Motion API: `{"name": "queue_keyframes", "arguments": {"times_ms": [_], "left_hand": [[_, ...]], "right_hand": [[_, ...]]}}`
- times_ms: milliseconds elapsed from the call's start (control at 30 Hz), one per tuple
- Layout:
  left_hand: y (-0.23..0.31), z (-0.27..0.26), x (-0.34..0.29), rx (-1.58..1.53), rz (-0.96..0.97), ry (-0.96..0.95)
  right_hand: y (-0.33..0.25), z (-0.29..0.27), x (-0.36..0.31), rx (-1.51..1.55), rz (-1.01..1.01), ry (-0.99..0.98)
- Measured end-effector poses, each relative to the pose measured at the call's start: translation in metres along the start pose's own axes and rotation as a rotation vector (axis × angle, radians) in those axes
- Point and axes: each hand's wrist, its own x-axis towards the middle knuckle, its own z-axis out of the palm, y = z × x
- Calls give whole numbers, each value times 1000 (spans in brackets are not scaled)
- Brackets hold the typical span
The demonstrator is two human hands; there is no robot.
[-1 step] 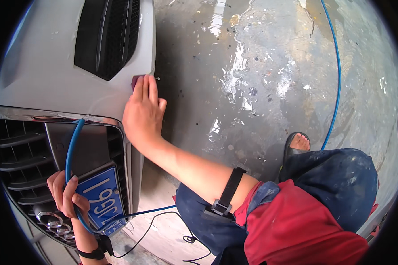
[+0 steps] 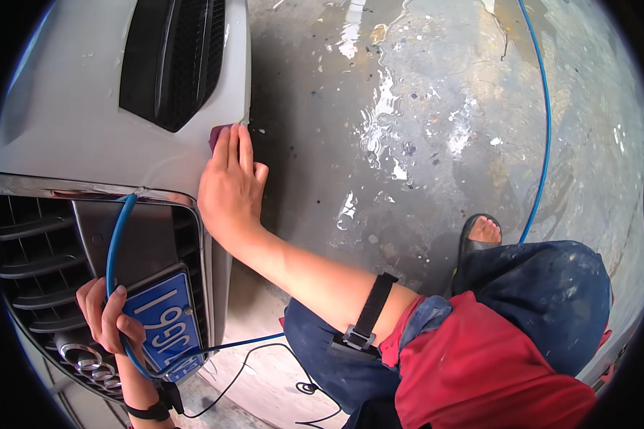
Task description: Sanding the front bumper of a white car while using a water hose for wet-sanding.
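My right hand (image 2: pixel 230 189) presses a small purple-red pad (image 2: pixel 218 136), possibly sandpaper, against the lower edge of a silver-white car bumper (image 2: pixel 150 132). Its fingers lie together over the pad and hide most of it. Lower left, my left hand (image 2: pixel 109 313) is closed around a blue hose (image 2: pixel 114 247). The hose's upper end reaches the chrome trim above the grille (image 2: pixel 39 264), and below the hand it loops across the blue license plate (image 2: pixel 168 314).
A black vent (image 2: pixel 172 64) is set in the bumper. The grey floor (image 2: pixel 322 143) is wet and paint-spotted. Another blue hose length (image 2: pixel 546 107) runs along the right, near my sandaled foot (image 2: pixel 483 232). A thin black cable (image 2: pixel 254 350) curls between the car and my knees.
My right hand and the pad have slid very slightly down and left along the bumper edge. My left hand keeps its hold on the hose.
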Motion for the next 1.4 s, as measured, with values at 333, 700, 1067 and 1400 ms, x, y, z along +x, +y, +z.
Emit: {"name": "queue_keyframes", "arguments": {"times_ms": [333, 700, 1067, 1400], "left_hand": [[-1, -3, 1, 8, 11, -34], [0, -4, 0, 13, 7, -28], [1, -3, 3, 22, 10, -32], [0, -8, -2, 27, 15, -40]], "right_hand": [[28, 7, 42, 124, 78, 54], [65, -27, 90, 878, 528, -223], [36, 5, 76, 592, 383, 70], [39, 1, 90, 609, 512, -156]]}}
